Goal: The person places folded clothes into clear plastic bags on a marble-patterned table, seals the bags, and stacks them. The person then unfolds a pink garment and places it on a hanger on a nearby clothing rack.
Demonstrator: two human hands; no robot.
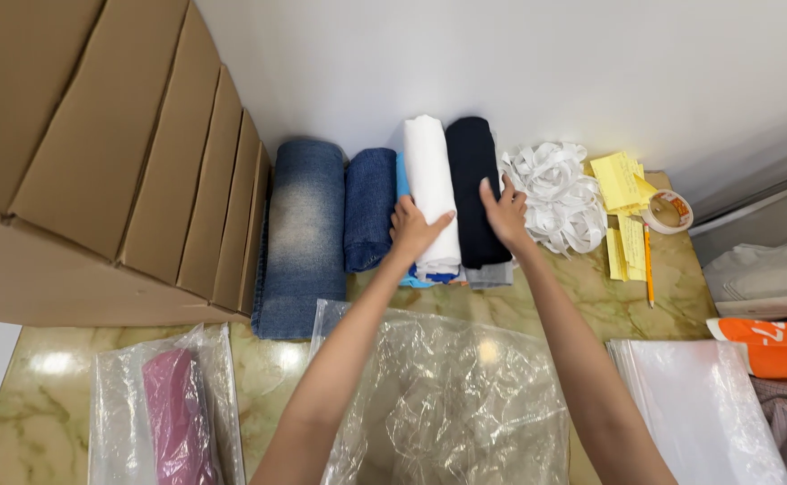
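Several rolled garments lie side by side against the wall. My left hand (414, 226) rests on a white rolled garment (429, 171), fingers curled over its near end. My right hand (505, 212) presses on the black rolled garment (471, 162) just to its right, above a grey folded piece (490, 276). A blue piece (402, 180) shows under the white roll. To the left lie a dark denim roll (369, 207) and a larger faded denim roll (301, 233). A crumpled clear plastic bag (447, 395) lies on the marble surface between my forearms.
Stacked cardboard boxes (106, 153) fill the left. A bagged pink garment (173, 413) lies at front left. White ribbon bundle (555, 193), yellow notes (623, 184), pencil (648, 265) and tape roll (669, 211) sit at right, with flat plastic bags (703, 404) and an orange package (771, 346).
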